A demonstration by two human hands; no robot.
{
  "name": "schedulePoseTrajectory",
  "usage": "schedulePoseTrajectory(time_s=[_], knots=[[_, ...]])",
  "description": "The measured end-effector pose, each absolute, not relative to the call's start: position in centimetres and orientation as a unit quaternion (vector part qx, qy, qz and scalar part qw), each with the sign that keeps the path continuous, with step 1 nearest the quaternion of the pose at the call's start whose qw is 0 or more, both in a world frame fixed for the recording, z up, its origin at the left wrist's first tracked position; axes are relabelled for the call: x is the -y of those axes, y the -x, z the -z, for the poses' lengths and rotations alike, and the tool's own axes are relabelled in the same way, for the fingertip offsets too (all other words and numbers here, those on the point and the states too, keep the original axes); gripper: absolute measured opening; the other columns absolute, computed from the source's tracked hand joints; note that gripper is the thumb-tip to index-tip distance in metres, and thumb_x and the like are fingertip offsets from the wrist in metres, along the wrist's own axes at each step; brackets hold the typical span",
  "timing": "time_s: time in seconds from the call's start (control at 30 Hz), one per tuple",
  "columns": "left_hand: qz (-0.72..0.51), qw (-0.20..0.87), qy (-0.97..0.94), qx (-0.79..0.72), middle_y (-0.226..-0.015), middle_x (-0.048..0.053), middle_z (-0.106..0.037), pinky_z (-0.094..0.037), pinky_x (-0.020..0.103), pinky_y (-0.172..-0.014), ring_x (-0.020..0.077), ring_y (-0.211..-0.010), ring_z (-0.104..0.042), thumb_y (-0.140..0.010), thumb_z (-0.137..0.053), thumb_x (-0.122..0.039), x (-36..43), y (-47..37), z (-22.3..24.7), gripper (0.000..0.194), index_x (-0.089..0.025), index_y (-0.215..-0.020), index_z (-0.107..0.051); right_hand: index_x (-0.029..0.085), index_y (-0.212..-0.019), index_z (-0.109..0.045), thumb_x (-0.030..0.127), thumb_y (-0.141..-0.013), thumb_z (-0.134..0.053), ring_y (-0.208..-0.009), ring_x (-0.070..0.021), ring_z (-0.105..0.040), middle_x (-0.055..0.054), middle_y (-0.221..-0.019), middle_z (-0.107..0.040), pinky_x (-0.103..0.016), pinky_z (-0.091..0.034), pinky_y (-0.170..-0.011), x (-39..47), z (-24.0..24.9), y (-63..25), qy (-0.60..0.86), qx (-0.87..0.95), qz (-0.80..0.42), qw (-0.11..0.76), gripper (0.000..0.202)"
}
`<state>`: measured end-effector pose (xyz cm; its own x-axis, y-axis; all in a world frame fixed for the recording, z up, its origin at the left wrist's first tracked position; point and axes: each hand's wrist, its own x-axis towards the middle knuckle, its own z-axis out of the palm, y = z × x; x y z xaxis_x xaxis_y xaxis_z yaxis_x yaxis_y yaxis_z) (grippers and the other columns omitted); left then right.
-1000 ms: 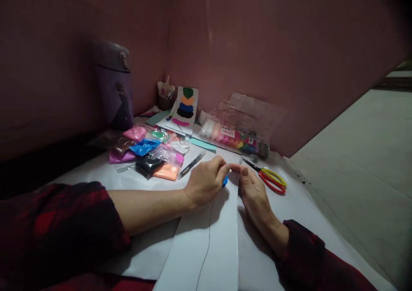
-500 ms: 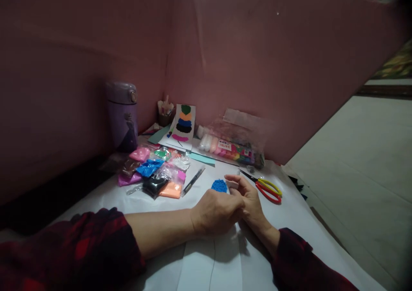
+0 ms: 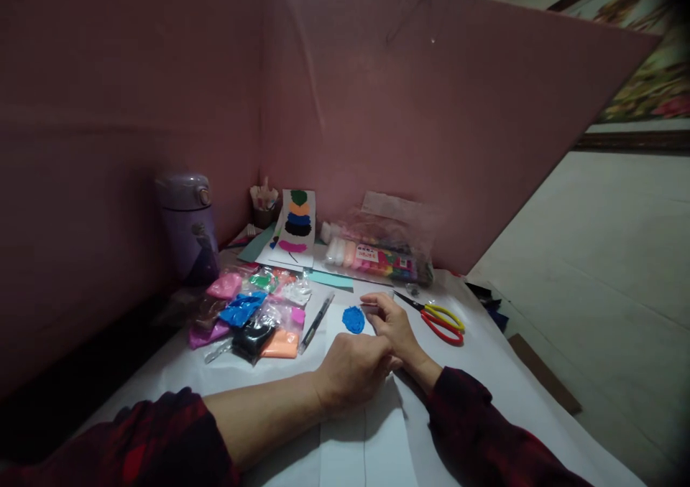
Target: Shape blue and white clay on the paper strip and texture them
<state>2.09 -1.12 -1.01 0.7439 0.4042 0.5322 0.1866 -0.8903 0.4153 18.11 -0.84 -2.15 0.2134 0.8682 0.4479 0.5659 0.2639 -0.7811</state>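
My left hand (image 3: pixel 353 372) is closed over a white paper strip (image 3: pixel 371 447), its fingertips meeting my right hand; what it grips, if anything, is hidden. Fingers curled, my right hand (image 3: pixel 392 325) rests beside a round blue clay patch (image 3: pixel 353 319) on the paper. Something small and pale seems to sit by its thumb and forefinger, too small to name. A pen (image 3: pixel 316 322) lies left of the patch, and scissors with red and yellow handles (image 3: pixel 439 319) lie to the right of my right hand.
Bagged coloured clay (image 3: pixel 253 314) is heaped at the left, before a purple bottle (image 3: pixel 188 228). Behind are a painted card (image 3: pixel 297 228), a cup of tools (image 3: pixel 264 207) and a plastic pack of coloured clay (image 3: pixel 377 253). A pink panel (image 3: pixel 377 113) stands behind the table.
The camera view has shifted. Both hands sit slightly lower and nearer the body relative to the blue patch, more of which now shows. The fingertips still meet.
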Motion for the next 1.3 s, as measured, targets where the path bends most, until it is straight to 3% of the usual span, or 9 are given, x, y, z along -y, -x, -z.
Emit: schedulePoseTrajectory(time_s=[0.13,0.27,0.37,0.57,0.87,1.1,1.3], knots=[[-0.387,0.304,-0.851,-0.184,-0.069,0.002,-0.065,-0.042,0.023,-0.059,0.0121,-0.059,-0.058,-0.095,-0.044,-0.033,1.0,-1.7,0.5,0.025,-0.018,-0.085,-0.061,0.021,-0.091,-0.07,0.011,-0.073,-0.056,-0.09,-0.0214,-0.066,-0.006,-0.095,-0.068,-0.037,-0.054,-0.081,1.1,1.8,-17.9,0.585,0.617,-0.126,0.511,0.024],[-0.471,0.488,-0.687,-0.26,-0.07,0.0,-0.059,-0.045,0.023,-0.06,0.0101,-0.06,-0.055,-0.093,-0.047,-0.035,0.4,-1.8,0.2,0.021,-0.017,-0.092,-0.057,0.02,-0.104,-0.067,0.021,-0.087,-0.052,-0.098,-0.0217,-0.063,-0.011,-0.114,-0.063,-0.038,-0.054,-0.083,2.3,1.3,-17.8,0.582,0.603,-0.09,0.538,0.022],[-0.488,0.55,-0.602,-0.311,-0.07,-0.001,-0.056,-0.042,0.021,-0.055,0.0104,-0.063,-0.054,-0.09,-0.052,-0.036,-0.2,-2.1,0.3,0.02,-0.017,-0.096,-0.054,0.022,-0.097,-0.068,0.021,-0.092,-0.051,-0.102,-0.0217,-0.062,-0.01,-0.108,-0.063,-0.037,-0.052,-0.086,3.4,0.9,-17.9,0.562,0.618,-0.054,0.546,0.018],[-0.477,0.598,-0.535,-0.359,-0.073,0.0,-0.058,-0.039,0.02,-0.048,0.0108,-0.061,-0.052,-0.084,-0.059,-0.036,-0.9,-2.1,0.4,0.026,-0.016,-0.1,-0.056,0.023,-0.1,-0.067,0.016,-0.093,-0.052,-0.097,-0.0207,-0.063,-0.008,-0.101,-0.065,-0.036,-0.052,-0.083,4.3,0.8,-17.9,0.533,0.655,-0.052,0.533,0.017],[-0.434,0.614,-0.56,-0.349,-0.064,-0.002,-0.052,-0.032,0.018,-0.048,0.0064,-0.054,-0.043,-0.088,-0.056,-0.048,-1.1,-1.8,-0.1,0.035,-0.015,-0.077,-0.057,0.022,-0.102,-0.067,0.016,-0.093,-0.055,-0.083,-0.0172,-0.066,-0.005,-0.089,-0.068,-0.031,-0.053,-0.074,4.5,0.7,-17.8,0.523,0.663,-0.089,0.528,0.016],[-0.439,0.614,-0.555,-0.351,-0.069,-0.001,-0.057,-0.036,0.019,-0.051,0.0085,-0.059,-0.048,-0.085,-0.059,-0.04,-1.2,-1.9,0.2,0.025,-0.015,-0.086,-0.06,0.022,-0.097,-0.067,0.022,-0.096,-0.051,-0.076,-0.0165,-0.064,-0.004,-0.081,-0.064,-0.029,-0.051,-0.065,5.1,0.4,-17.9,0.539,0.643,-0.114,0.532,0.016],[-0.405,0.643,-0.563,-0.326,-0.075,-0.001,-0.06,-0.039,0.02,-0.049,0.0078,-0.056,-0.049,-0.076,-0.068,-0.033,-1.1,-2.2,0.2,0.022,-0.015,-0.088,-0.063,0.024,-0.109,-0.063,0.02,-0.09,-0.06,-0.076,-0.0157,-0.06,-0.004,-0.091,-0.064,-0.029,-0.05,-0.064,4.9,0.0,-17.7,0.503,0.68,-0.096,0.525,0.019]])
